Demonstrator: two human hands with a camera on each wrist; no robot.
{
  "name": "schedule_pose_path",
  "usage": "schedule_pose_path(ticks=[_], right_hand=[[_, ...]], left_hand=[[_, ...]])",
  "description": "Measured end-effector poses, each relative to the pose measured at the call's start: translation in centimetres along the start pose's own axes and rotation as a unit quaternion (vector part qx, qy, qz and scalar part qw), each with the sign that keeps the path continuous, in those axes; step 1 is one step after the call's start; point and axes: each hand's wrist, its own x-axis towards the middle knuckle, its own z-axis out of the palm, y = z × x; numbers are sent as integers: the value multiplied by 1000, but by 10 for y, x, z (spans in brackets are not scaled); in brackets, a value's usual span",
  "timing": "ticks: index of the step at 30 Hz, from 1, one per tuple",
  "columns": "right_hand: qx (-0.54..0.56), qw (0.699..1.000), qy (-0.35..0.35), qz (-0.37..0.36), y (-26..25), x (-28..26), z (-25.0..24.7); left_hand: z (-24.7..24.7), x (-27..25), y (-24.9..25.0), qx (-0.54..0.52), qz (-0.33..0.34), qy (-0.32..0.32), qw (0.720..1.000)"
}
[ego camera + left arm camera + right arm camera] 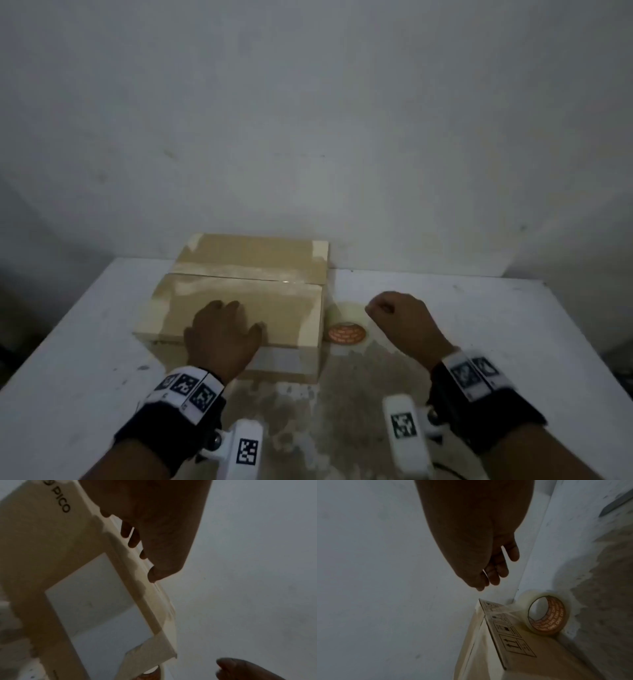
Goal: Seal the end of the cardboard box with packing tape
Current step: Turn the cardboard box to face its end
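While the left hand (222, 339) lies flat, fingers straight, on the brown cardboard box (239, 301) on the white table (513, 325), the right hand (399, 320) hovers loosely curled and empty beside the clear packing-tape roll with its orange core (346, 329). Tape may wrinkle or stick to itself if the box shifts.

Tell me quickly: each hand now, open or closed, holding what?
Left hand: open, fingers flat on the box.
Right hand: fingers loosely curled, holding nothing, beside the tape roll.
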Motion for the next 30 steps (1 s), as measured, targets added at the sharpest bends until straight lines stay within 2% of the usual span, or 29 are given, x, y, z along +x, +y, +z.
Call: schedule_pose_path(ticks=[2,5,11,15,20,23,27,30], right_hand=[[0,1000,-14,9,2,23,3],[15,998,-48,37,-2,59,10],[87,991,-87,58,-4,115,29],[115,984,-124,58,-8,139,33],[29,987,-157,21,-11,156,38],[29,988,-152,11,-11,154,39],[14,988,-155,23,-12,155,39],[-35,983,-182,6,-18,158,40]], left_hand=[[4,0,0,33,-42,17,998],[14,0,-6,66,-75,1,995],[21,-1,-13,25,-54,11,998],[24,-1,-17,-49,-58,17,997],[24,-2,-18,-83,-53,18,995],[23,-2,-20,-102,-51,23,993],[24,-3,-21,-85,-47,28,995],[25,-2,-21,-75,-51,21,996]])
